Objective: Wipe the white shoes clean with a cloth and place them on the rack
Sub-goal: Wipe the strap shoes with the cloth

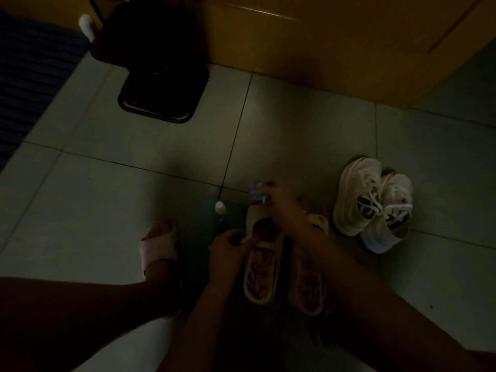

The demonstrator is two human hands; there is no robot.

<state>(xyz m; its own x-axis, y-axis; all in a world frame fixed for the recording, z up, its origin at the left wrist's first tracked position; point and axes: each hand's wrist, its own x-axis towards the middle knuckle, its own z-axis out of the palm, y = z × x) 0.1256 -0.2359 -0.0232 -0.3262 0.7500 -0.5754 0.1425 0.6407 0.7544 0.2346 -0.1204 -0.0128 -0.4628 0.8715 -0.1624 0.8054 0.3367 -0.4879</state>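
While the white sneakers point(373, 208) sat on the tile floor point(134, 146), right of both hands, wiping had not begun — right hand point(281, 205) curled round a blurred bottle point(257, 194), left hand point(228, 244) pinched something pale, possibly cloth. Next, likely: dampen it, reach rightward.

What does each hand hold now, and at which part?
Right hand grips a blurred bluish item at its near end. Left hand curls beside the patterned slipper; hold unclear.
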